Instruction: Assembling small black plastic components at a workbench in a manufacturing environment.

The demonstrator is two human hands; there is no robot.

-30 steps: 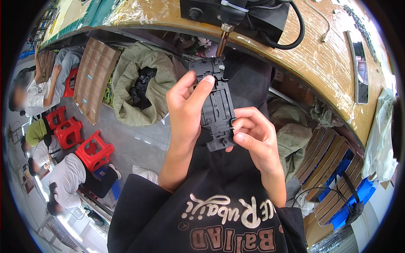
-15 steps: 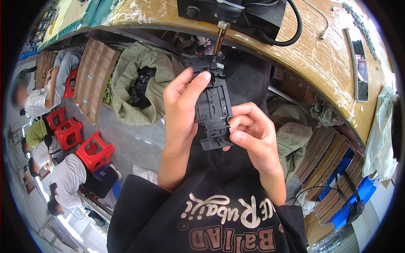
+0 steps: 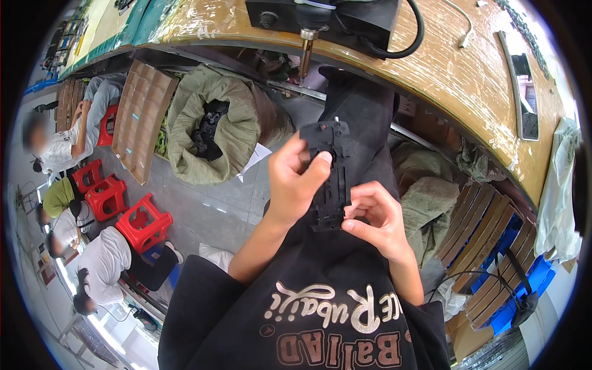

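Note:
A long black moulded plastic part with ribs, slots and holes is held over my lap, tilted with its upper end toward the bench. My left hand is closed around its left side, thumb pressed on the face. At the lower right edge, the curled fingers and thumb of my right hand pinch the part; the exact contact is partly hidden. Beyond the part's upper end, apart from it, a soldering-iron-like tool with a brown metal barrel points down at the bench edge.
A black box-shaped machine with a thick cable stands on the wooden bench. Left of my hands is an open green woven sack of black parts. Cardboard trays stack at right. Red stools and seated people are at far left.
Both hands have drawn the black plastic part down toward my body, away from the soldering-iron-like tool. The part has tilted and its face has turned darker.

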